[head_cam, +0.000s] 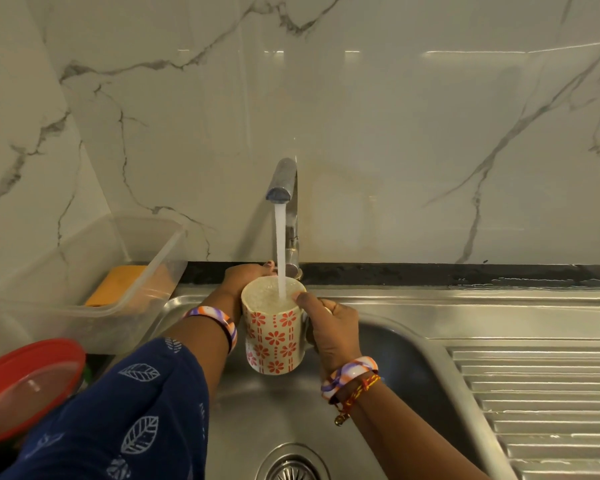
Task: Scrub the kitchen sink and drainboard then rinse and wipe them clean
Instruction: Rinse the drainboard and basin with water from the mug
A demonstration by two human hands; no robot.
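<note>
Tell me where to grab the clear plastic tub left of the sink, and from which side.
Take the clear plastic tub by its near long rim, coming from above and in front. It sits tilted with its open top showing, so that edge is exposed. The far side is against the marble wall, and an orange sponge lies inside, so probably pinch the rim.

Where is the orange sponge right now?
In the head view, the orange sponge lies inside the clear plastic tub on the left, beside the sink rim and left of the tap.
</note>
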